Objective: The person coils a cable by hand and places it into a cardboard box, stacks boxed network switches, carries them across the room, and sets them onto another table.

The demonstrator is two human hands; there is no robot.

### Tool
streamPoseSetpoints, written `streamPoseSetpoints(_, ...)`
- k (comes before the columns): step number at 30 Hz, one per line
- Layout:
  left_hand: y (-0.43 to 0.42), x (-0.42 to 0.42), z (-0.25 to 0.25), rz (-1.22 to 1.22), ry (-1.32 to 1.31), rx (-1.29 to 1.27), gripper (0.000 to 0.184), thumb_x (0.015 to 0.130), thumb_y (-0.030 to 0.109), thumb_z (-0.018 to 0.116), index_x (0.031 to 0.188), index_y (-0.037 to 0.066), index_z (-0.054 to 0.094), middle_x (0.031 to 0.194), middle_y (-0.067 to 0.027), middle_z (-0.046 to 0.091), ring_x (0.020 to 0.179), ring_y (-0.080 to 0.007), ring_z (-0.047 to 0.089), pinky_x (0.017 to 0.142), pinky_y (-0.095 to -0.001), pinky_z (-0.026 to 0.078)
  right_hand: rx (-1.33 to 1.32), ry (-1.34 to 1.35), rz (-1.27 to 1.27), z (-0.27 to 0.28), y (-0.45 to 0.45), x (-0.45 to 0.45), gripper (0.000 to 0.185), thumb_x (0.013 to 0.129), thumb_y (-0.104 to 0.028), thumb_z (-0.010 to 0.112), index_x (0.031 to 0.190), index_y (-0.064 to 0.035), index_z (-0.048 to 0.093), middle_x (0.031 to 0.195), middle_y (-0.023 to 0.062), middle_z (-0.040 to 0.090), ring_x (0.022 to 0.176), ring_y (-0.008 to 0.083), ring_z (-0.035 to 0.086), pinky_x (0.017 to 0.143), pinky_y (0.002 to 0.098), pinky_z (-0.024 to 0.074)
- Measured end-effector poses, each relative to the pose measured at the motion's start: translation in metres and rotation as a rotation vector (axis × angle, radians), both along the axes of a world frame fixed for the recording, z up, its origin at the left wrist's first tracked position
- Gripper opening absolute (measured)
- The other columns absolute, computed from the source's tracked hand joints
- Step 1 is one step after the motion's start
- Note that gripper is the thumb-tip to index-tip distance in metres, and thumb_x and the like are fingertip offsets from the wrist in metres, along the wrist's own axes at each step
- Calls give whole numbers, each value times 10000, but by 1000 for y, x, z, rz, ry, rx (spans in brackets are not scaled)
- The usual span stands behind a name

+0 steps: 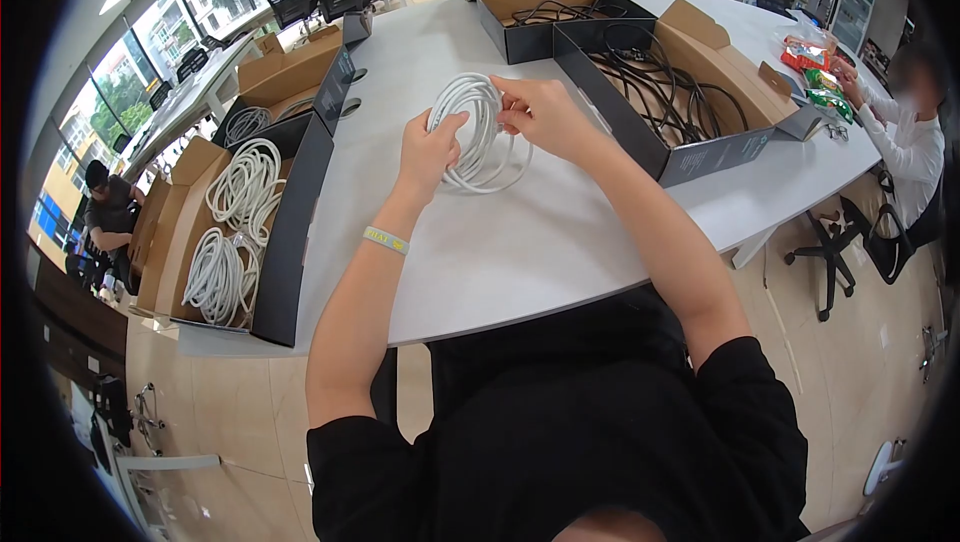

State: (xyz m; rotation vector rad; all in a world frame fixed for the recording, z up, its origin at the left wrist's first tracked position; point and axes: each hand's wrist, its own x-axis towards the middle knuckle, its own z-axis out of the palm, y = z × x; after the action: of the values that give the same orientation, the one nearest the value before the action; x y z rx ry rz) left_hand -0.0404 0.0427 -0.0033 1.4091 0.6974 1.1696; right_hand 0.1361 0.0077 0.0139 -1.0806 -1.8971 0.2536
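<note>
So the big white table (480,272) has open boxes on both sides, the near left one (285,252) full of pale cables, the near right one (700,157) black ones. Between them a white cable coil (475,132), partly hidden by fingers, sits in the left hand's (432,150) closed grip, the right hand (545,117) pinching its far side.

Wound into overlapping round loops of white cable (480,154), spreading looser toward the near side; held between left hand (430,150) and right hand (545,117) over the bench (490,262), well in from the near edge.
</note>
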Motion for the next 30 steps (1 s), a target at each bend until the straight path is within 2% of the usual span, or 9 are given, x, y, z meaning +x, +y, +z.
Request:
streamPoseSetpoints(4, 0, -2, 1, -75, -26, -37, 195, 756, 165, 596, 660, 79, 449, 451, 42, 330, 369, -62, 317, 380, -226, 266, -26, 93, 19, -9, 6, -2, 357, 737, 20, 602, 1079, 50, 503, 656, 108, 611, 555, 156, 609, 521, 254, 469)
streamPoseSetpoints(9, 2, -5, -1, -77, -39, -29, 197, 746, 169, 609, 669, 79, 452, 467, 40, 340, 391, -66, 336, 399, -228, 282, 245, -163, -48, -22, 10, -12, 328, 719, 13, 599, 977, 0, 398, 661, 125, 616, 590, 279, 616, 512, 319, 472)
streamPoseSetpoints(12, 1, -5, 0, -72, -30, -29, 196, 743, 174, 617, 682, 73, 461, 478, 39, 347, 406, -65, 349, 406, -225, 288, 268, -139, -104, -30, 12, -19, 348, 719, -7, 611, 990, -8, 392, 664, 133, 612, 595, 304, 604, 506, 338, 466)
streamPoseSetpoints(22, -3, -1, 5, -45, -23, -37, 203, 757, 159, 607, 672, 82, 439, 476, 41, 332, 400, -64, 347, 395, -226, 280, 268, -89, -220, -22, 7, -21, 364, 708, -50, 642, 1001, -17, 427, 645, 117, 609, 571, 302, 593, 513, 353, 461)
streamPoseSetpoints(24, -4, -1, 5, -59, -7, -48, 236, 771, 142, 595, 637, 103, 403, 472, 43, 318, 391, -65, 343, 385, -226, 274, 153, -266, -349, -14, 1, -14, 390, 679, -110, 691, 987, -46, 461, 776, 98, 626, 692, 283, 593, 579, 347, 465)
streamPoseSetpoints(25, -3, -2, 5, -85, 8, -51, 231, 773, 133, 583, 638, 104, 398, 467, 44, 311, 388, -62, 338, 382, -223, 269, 155, -267, -352, -12, 0, -9, 390, 679, -110, 691, 987, -46, 461, 776, 98, 626, 692, 283, 593, 579, 347, 465)
streamPoseSetpoints(27, 0, -6, 7, -115, 24, -45, 226, 776, 123, 571, 638, 105, 393, 463, 45, 304, 386, -60, 333, 379, -220, 265, 362, -347, -353, -7, 2, 0, 447, 648, -177, 727, 1015, -86, 487, 963, 88, 599, 865, 261, 555, 677, 330, 457)
streamPoseSetpoints(29, 6, -16, 9, -373, 39, -108, 215, 793, 100, 506, 627, 109, 369, 451, 46, 295, 379, -54, 317, 372, -211, 254, 386, -257, -293, -7, 8, 3, 444, 652, -186, 732, 1013, -71, 499, 1008, 80, 576, 933, 238, 527, 710, 321, 449)
streamPoseSetpoints(30, 10, -20, 9, -376, 37, -110, 215, 793, 100, 506, 627, 109, 369, 451, 46, 295, 379, -54, 317, 372, -211, 254, 400, -169, -228, -11, 9, 4, 442, 657, -196, 736, 1010, -56, 511, 1053, 72, 552, 1001, 214, 500, 744, 312, 441)
